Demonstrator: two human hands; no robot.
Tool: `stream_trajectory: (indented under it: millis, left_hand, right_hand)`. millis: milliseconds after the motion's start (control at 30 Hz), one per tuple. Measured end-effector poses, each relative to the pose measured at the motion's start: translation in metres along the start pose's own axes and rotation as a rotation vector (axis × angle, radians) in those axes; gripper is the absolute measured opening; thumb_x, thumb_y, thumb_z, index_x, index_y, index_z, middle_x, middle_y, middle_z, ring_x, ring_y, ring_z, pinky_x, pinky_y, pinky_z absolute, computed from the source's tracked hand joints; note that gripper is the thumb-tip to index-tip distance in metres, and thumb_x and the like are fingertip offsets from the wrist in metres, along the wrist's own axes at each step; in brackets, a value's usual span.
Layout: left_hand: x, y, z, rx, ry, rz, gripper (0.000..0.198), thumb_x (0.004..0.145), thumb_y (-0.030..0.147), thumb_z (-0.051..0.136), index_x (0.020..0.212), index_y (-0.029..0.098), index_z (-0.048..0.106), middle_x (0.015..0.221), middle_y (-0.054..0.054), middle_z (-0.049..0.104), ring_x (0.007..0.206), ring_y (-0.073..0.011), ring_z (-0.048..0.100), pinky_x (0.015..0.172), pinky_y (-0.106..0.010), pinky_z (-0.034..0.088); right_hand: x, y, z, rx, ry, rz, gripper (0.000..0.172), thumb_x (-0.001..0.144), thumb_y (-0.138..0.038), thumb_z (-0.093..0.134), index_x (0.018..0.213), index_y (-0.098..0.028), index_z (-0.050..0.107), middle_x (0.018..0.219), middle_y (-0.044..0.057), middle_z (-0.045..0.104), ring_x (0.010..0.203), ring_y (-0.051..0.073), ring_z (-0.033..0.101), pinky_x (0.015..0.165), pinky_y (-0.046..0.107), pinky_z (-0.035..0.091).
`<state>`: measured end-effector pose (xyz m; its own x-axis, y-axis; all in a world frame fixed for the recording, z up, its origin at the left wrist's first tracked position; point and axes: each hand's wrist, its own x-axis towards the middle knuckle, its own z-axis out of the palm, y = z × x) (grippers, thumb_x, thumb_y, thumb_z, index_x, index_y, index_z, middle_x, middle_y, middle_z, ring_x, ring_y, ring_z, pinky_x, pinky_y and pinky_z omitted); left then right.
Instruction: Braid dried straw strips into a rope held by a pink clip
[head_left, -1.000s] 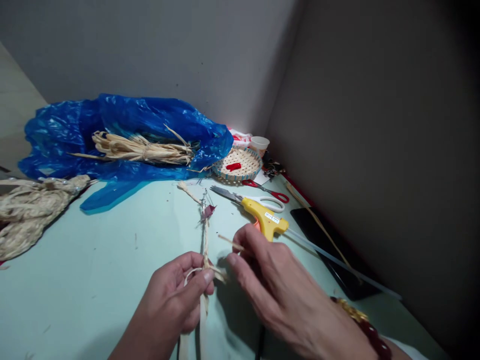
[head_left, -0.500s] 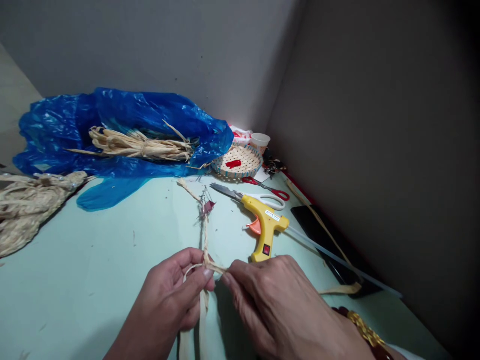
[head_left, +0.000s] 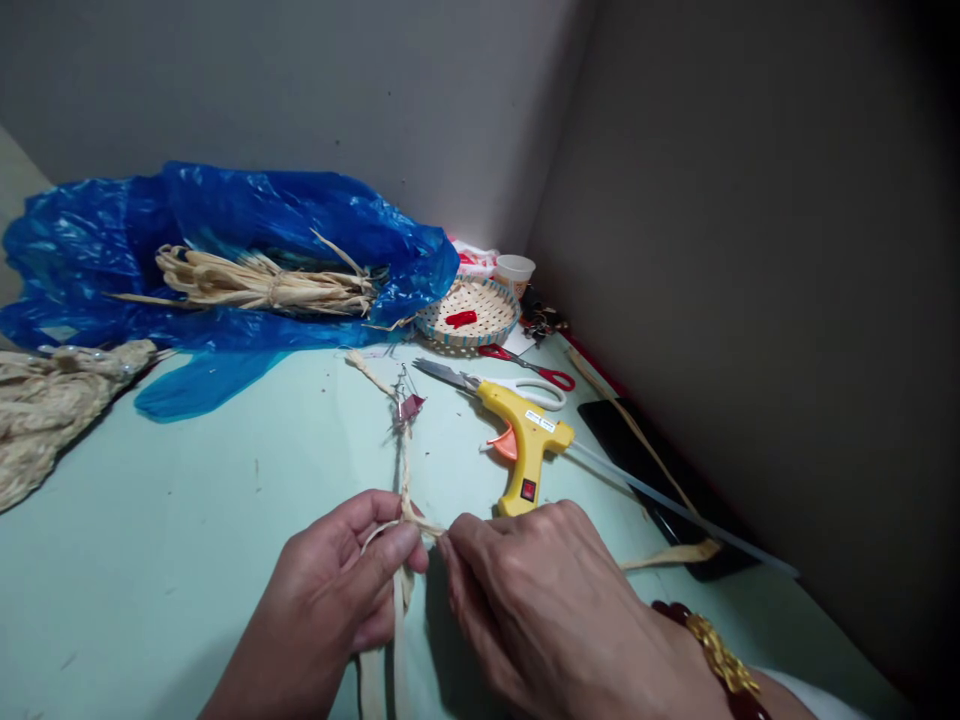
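A thin braid of pale raffia-like strips [head_left: 406, 470] runs down the table from a dark red binder clip [head_left: 409, 407] that grips its upper part. My left hand [head_left: 352, 575] pinches the braid's lower end between thumb and fingers. Loose flat strips [head_left: 400, 640] hang from there toward the near edge. On the right, my right hand [head_left: 540, 600] is closed on one strip [head_left: 429, 527], drawn out sideways from the braid; its fingertips are partly hidden. Just beyond that hand lies a yellow glue gun [head_left: 529, 430] with a long clear glue stick.
At the back, a blue plastic bag [head_left: 300, 200] holds a bundle of dried strips [head_left: 270, 285]. Right of it are a woven basket [head_left: 487, 300], a cup [head_left: 515, 270], white-handled scissors [head_left: 450, 372] and red scissors [head_left: 559, 380]. A black flat object [head_left: 637, 450] lies right; a woven piece [head_left: 60, 410] left.
The whole view has shifted slightly, so things sit a little further left and up. My right hand has tilted a bit while still pulling the strip; my left keeps its pinch.
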<state>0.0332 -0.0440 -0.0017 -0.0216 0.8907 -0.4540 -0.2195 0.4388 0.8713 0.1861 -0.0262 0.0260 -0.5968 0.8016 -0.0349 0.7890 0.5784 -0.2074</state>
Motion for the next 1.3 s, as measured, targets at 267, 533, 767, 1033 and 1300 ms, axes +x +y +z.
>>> stream_trajectory:
  millis: [267, 533, 767, 1033, 1300]
  left_hand:
    - [-0.001, 0.002, -0.002, -0.081, -0.036, 0.029, 0.02, 0.072, 0.032, 0.072, 0.074, 0.014, 0.062, 0.06, 0.005, 0.055, 0.042, 0.0008, 0.021, 0.039, -0.013, 0.016]
    - [-0.001, 0.001, -0.003, -0.068, -0.068, -0.01, 0.025, 0.073, 0.036, 0.071, 0.076, 0.015, 0.059, 0.061, 0.005, 0.053, 0.042, 0.0, 0.02, 0.04, -0.016, 0.013]
    - [-0.001, -0.002, -0.002, -0.086, -0.08, -0.049, 0.027, 0.072, 0.038, 0.072, 0.074, 0.017, 0.056, 0.047, 0.013, 0.025, 0.043, -0.0024, 0.01, 0.04, -0.015, 0.01]
    - [0.003, -0.005, -0.006, -0.104, -0.117, -0.052, 0.027, 0.07, 0.039, 0.075, 0.079, 0.018, 0.06, 0.054, 0.01, 0.033, 0.046, -0.0033, 0.015, 0.04, -0.014, 0.013]
    - [0.001, -0.003, -0.006, -0.056, -0.067, 0.001, 0.028, 0.071, 0.041, 0.073, 0.08, 0.018, 0.061, 0.053, 0.01, 0.031, 0.045, -0.0034, 0.014, 0.043, -0.018, 0.011]
  right_hand:
    - [0.001, 0.005, -0.012, 0.338, 0.03, 0.056, 0.022, 0.096, -0.029, 0.041, 0.087, -0.021, 0.059, 0.084, 0.003, 0.063, 0.081, 0.017, 0.056, 0.069, 0.027, 0.037]
    - [0.003, 0.005, 0.004, 0.578, 0.174, 0.052, 0.01, 0.091, -0.022, 0.049, 0.084, -0.021, 0.056, 0.07, -0.003, 0.059, 0.062, 0.011, 0.05, 0.058, 0.023, 0.034]
    - [0.005, 0.0, 0.025, 0.139, 0.624, -0.375, 0.02, 0.087, -0.008, 0.043, 0.075, -0.012, 0.059, 0.061, 0.002, 0.054, 0.056, 0.014, 0.04, 0.054, 0.029, 0.029]
    - [0.008, -0.003, 0.034, -0.157, 0.786, -0.473, 0.027, 0.084, -0.007, 0.046, 0.061, -0.018, 0.054, 0.055, 0.001, 0.049, 0.054, 0.016, 0.037, 0.052, 0.034, 0.023]
    - [0.003, 0.004, 0.008, 0.348, 0.346, -0.137, 0.016, 0.091, -0.024, 0.048, 0.088, -0.016, 0.062, 0.08, 0.005, 0.063, 0.073, 0.017, 0.054, 0.066, 0.03, 0.041]
